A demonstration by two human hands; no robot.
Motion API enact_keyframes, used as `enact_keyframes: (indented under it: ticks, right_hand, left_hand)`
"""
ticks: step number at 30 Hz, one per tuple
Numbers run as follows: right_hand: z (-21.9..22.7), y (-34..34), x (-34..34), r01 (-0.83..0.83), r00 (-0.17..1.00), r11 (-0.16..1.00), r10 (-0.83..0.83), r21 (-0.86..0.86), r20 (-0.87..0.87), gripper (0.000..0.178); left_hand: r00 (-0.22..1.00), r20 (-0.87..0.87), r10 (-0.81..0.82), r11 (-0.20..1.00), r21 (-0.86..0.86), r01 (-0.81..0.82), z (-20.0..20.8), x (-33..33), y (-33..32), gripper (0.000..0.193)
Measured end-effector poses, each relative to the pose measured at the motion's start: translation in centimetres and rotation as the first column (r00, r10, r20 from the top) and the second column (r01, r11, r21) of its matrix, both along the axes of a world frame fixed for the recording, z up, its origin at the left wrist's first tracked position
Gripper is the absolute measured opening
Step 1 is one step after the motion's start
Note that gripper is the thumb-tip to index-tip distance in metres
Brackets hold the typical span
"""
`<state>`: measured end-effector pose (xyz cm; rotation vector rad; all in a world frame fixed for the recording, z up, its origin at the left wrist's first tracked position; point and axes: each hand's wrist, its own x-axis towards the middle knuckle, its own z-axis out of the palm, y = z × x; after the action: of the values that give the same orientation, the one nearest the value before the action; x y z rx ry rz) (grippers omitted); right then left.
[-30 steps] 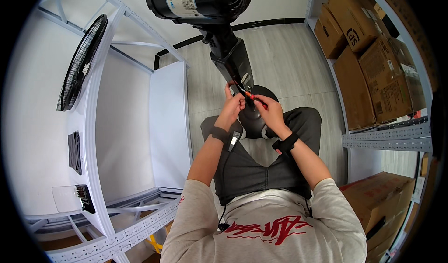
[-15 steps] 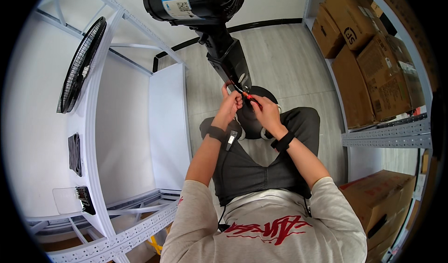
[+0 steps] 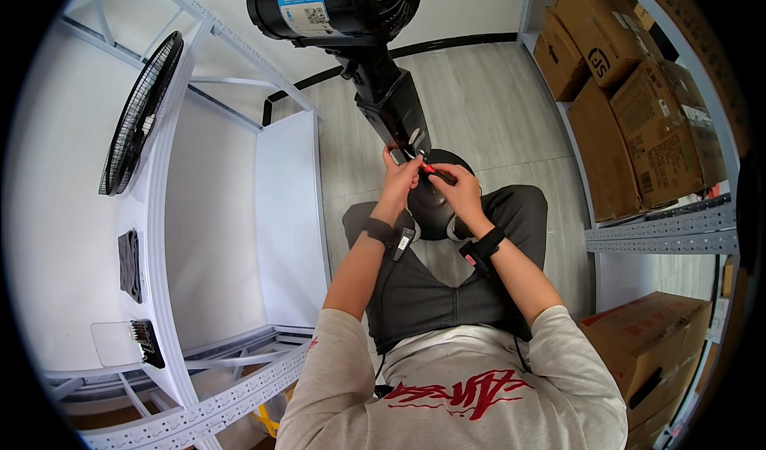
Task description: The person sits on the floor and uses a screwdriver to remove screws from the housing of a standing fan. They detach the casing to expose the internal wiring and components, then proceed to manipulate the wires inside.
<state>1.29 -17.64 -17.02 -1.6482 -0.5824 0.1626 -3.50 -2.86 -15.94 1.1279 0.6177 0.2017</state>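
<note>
Compared with a second earlier, both hands had moved slightly up the black fan stand [image 3: 392,103], and the fan motor [image 3: 335,5] sat a little higher and nearer the top edge of the view. The person remained seated on the floor [image 3: 487,107] with the stand's round base [image 3: 435,203] between the knees.

The left hand [image 3: 399,177] was raised with the forearm running up from the lower centre, its fingers curled closed against the lower end of the stand's neck. The right hand [image 3: 456,191] sat just beside it, fingers closed around a screwdriver [image 3: 435,171] with a red and black handle, its tip pointing up and left toward the stand where the left hand pressed. Each wrist wore a black band.

A detached fan grille [image 3: 140,111] leaned on the white shelf [image 3: 167,234] at left. Cardboard boxes [image 3: 630,99] filled the metal rack at right.
</note>
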Motion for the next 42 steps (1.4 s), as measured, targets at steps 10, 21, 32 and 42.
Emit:
enact_keyframes:
  ticks: [10, 21, 32, 42]
  right_hand:
    - [-1.3, -1.0, 0.8, -0.204, 0.67, 0.953, 0.304, 0.226, -0.677, 0.026]
    - [0.9, -0.3, -0.2, -0.04, 0.997, 0.985, 0.028, -0.169, -0.073, 0.027]
    - [2.5, -0.2, -1.1, 0.066, 0.974, 0.931, 0.019, -0.36, 0.228, 0.025]
    - [-0.9, -0.3, 0.3, -0.117, 0.961, 0.991, 0.096, -0.067, -0.259, 0.027]
  left_hand:
    - [0.999, 0.035, 0.019, 0.996, -0.093, -0.016, 0.4, -0.1, 0.3, 0.072]
    - [0.998, 0.057, -0.009, 0.99, -0.138, 0.017, 0.3, -0.6, 0.6, 0.081]
    - [0.998, 0.029, -0.059, 0.986, -0.155, 0.063, 0.7, -1.0, 1.2, 0.074]
    - [0.995, 0.078, -0.06, 0.975, -0.209, 0.075, -0.5, -0.7, 1.6, 0.078]
